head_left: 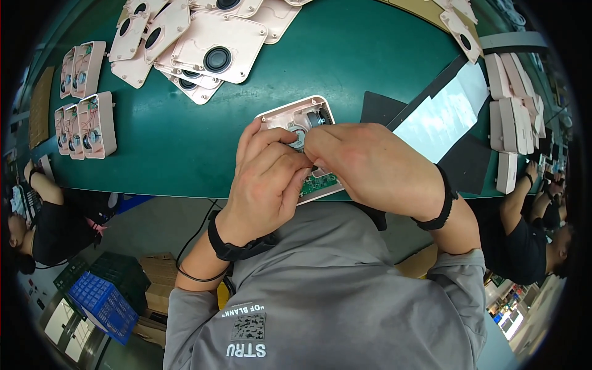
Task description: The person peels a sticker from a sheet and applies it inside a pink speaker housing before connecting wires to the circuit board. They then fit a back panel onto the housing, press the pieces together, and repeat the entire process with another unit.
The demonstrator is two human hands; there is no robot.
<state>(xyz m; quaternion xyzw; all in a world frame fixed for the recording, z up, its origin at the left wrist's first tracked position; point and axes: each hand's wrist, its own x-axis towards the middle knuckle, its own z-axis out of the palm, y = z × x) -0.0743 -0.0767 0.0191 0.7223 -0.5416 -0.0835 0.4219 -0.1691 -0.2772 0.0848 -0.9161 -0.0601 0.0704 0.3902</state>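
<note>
A pale pink plastic speaker housing [266, 117] lies open at the near edge of the table in front of me. Inside it show a round grey speaker driver [298, 139], a dark cylindrical part [317, 117] and a green circuit board [316, 183]. Over the housing's left side, my left hand [265, 176] has its fingers curled and its thumb and forefinger pinched. My right hand [370, 157] reaches across from the right, fingers closed. The fingertips of both hands meet over the middle of the housing, and whatever they pinch is hidden.
Pale pink panels with black round speakers [217, 60] are heaped at the far left. Open housings with wired parts [98, 126] stand at the left. Black sheets and a glossy pale sheet [441, 114] lie to the right, beside stacked pink housings [512, 117]. People sit on both sides.
</note>
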